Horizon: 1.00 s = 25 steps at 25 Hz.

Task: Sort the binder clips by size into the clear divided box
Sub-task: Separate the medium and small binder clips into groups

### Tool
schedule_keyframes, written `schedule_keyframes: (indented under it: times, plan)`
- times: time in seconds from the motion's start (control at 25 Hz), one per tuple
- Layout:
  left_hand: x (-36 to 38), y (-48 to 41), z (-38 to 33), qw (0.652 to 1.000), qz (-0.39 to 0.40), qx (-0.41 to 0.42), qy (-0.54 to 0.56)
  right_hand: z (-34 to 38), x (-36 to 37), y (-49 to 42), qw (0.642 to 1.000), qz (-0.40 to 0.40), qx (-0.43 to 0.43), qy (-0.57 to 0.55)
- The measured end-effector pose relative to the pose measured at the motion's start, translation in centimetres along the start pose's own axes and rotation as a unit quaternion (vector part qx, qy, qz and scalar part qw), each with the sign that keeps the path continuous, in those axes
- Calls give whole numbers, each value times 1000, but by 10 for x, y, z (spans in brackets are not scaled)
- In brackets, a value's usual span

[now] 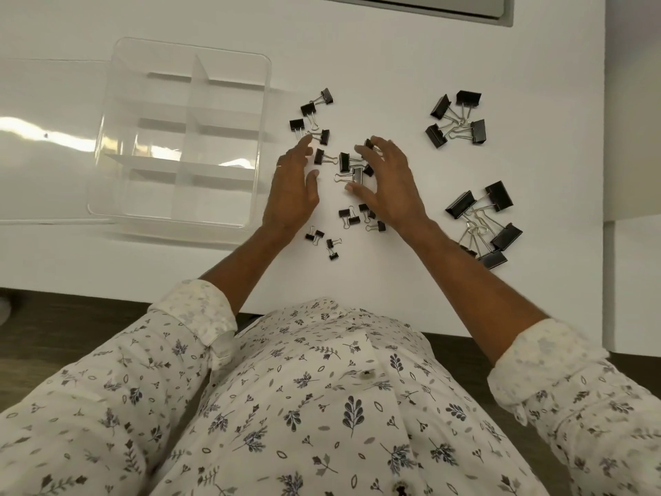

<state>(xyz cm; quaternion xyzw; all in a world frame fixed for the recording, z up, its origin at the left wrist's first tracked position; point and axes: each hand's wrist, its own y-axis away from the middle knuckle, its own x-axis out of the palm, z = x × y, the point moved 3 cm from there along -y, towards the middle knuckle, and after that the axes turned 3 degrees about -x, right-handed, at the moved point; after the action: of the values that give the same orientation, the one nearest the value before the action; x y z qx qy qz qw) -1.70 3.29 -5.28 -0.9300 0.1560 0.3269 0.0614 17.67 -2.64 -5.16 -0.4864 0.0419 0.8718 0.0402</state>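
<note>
A clear divided box point(107, 145) stands on the white table at the left; its compartments hold nothing that I can see. Black binder clips lie scattered to its right. Medium clips point(346, 162) lie between my hands, more medium ones point(308, 109) beyond my left hand. Small clips point(332, 244) lie near my wrists. Large clips form a group at the far right point(468, 99) and another at the near right point(499, 196). My left hand point(291, 187) hovers flat with straight fingers. My right hand point(388, 180) arches over the middle clips, fingers spread, holding nothing.
The white table point(375, 51) ends at a near edge just before my body. A grey panel point(447, 5) lies at the far edge. A lower white surface point(633, 281) adjoins the table on the right. Dark floor shows below left.
</note>
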Motion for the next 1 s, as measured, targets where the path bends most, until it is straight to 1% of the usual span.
schedule_keyframes:
  times: [0.12,0.24,0.4,0.56,0.64,0.72,0.8,0.88,1.0]
  plan:
    - [2,-7,-3,999,22,-24,1,2,1,-8,1000,13,-10,12]
    - [11,-10,-9,998,58,-2,3,-6,-4,-8,1000,-1,-5,0]
    - [18,-12,-15,995,74,50,-41,-21,-14,-6,1000,-3,-9,10]
    - [20,-15,-23,983,102,116,-102,-15,-14,-7,997,7,-65,31]
    - [16,-11,-19,985,86,106,-103,-18,-16,-5,998,-2,-49,33]
    - [10,-9,-10,992,56,73,-82,-25,-21,-3,999,-24,-22,36]
    - [1,-9,0,997,27,32,-71,-27,-26,-4,997,-55,-19,50]
    - [-4,-10,6,998,2,4,-64,-19,-26,-9,995,-70,-35,55]
    - [-6,-12,7,997,-32,1,-68,9,-16,-27,992,-51,-91,65]
